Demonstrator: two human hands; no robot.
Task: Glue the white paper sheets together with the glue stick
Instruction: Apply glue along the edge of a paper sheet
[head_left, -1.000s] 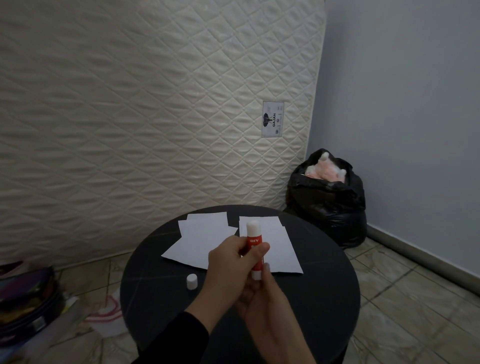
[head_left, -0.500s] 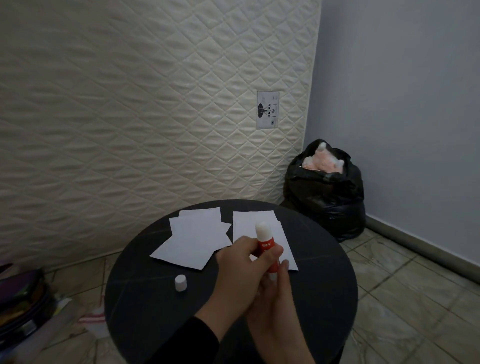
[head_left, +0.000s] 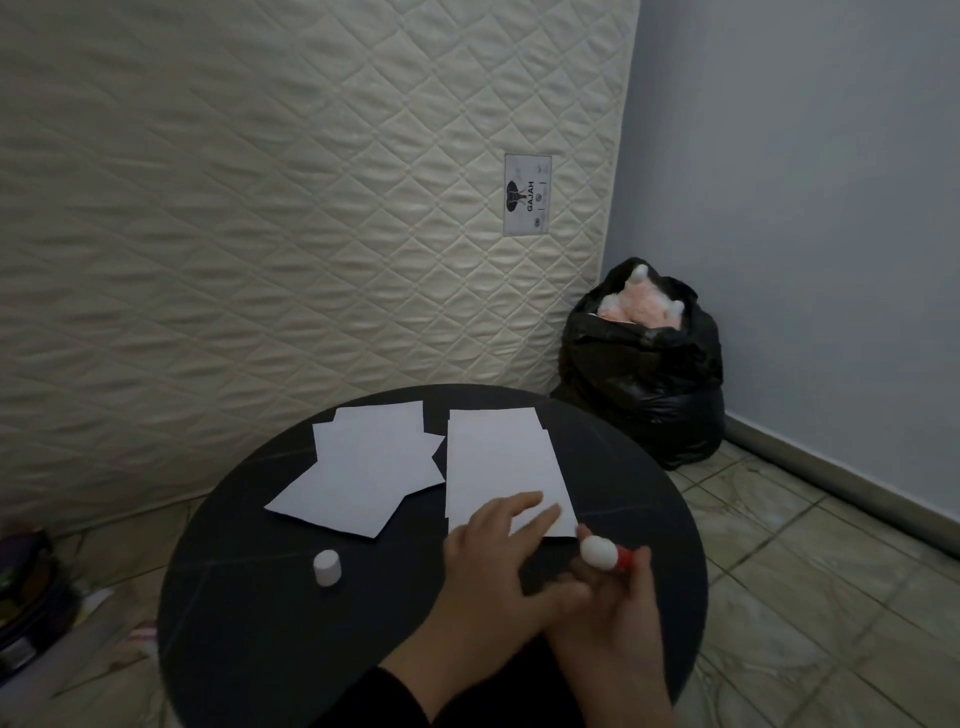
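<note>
Two groups of white paper lie on the round black table (head_left: 249, 597). A loose overlapping stack of sheets (head_left: 363, 467) is at the left and a neater pair of sheets (head_left: 498, 457) at the right. My left hand (head_left: 493, 561) reaches forward, fingers spread, with its fingertips on the near edge of the right sheets. My right hand (head_left: 618, 618) grips the uncapped red and white glue stick (head_left: 605, 553), white tip pointing toward the near right corner of the paper. The white cap (head_left: 327, 567) stands alone on the table to the left.
A quilted cream mattress (head_left: 291, 208) leans upright behind the table. A full black rubbish bag (head_left: 644, 374) sits in the corner against the grey wall. Dark bags and papers (head_left: 31, 597) lie on the tiled floor at the left.
My left hand let go of the glue stick and moved forward onto the right sheets. My right hand tilted the stick down toward the paper. The view dropped toward the table.
</note>
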